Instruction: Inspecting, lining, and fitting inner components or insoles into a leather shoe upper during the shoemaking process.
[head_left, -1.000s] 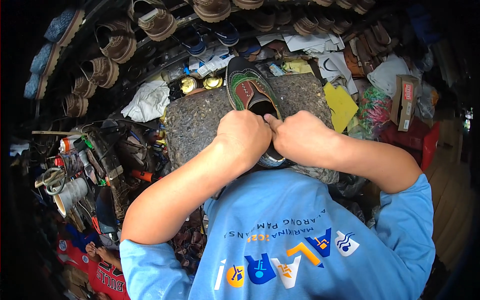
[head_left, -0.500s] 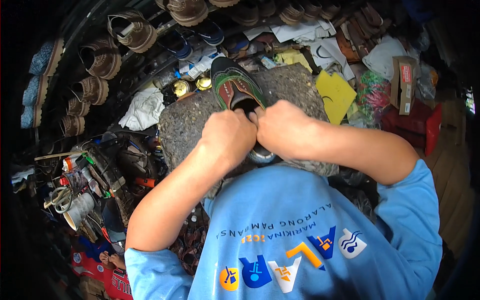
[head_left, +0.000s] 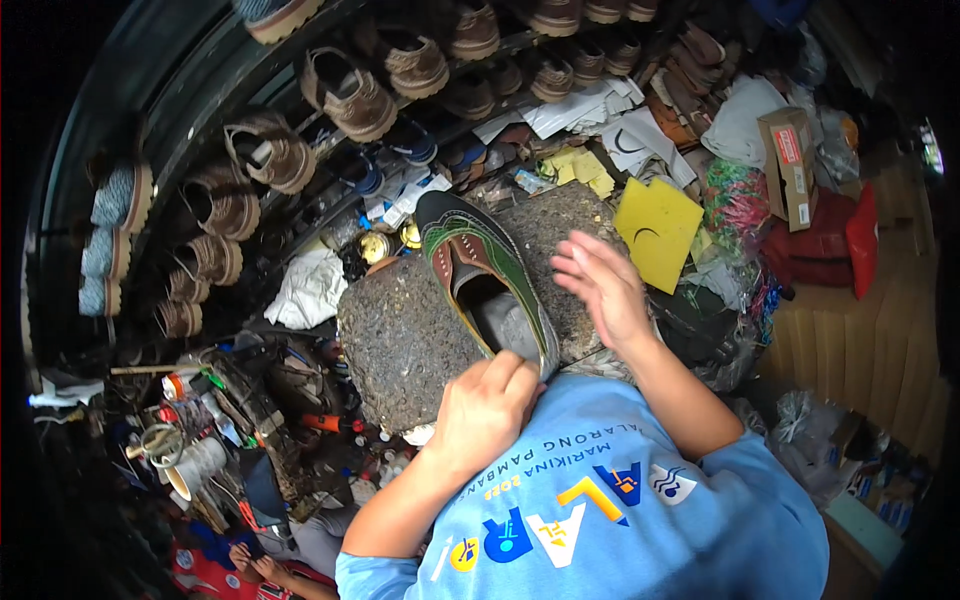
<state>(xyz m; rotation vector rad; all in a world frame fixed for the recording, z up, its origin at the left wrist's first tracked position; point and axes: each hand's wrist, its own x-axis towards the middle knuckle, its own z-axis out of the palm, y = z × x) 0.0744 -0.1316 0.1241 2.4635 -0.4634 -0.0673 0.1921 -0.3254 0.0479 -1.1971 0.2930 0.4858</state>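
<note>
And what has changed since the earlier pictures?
The right hand let go of the green-and-brown lace-up shoe and moved off to the right, open; the left hand moved back to the heel. The shoe stayed on the stone block, toe pointing away.

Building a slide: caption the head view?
Left hand at a green, brown and black shoe on rough grey block; right hand open.

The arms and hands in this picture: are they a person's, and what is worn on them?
Yes, a person's. The left hand and right hand are bare: no glove, watch or cable shows. The forearms are uncovered, below short light-blue sleeves of a shirt printed with blue, orange and white shapes.
</note>
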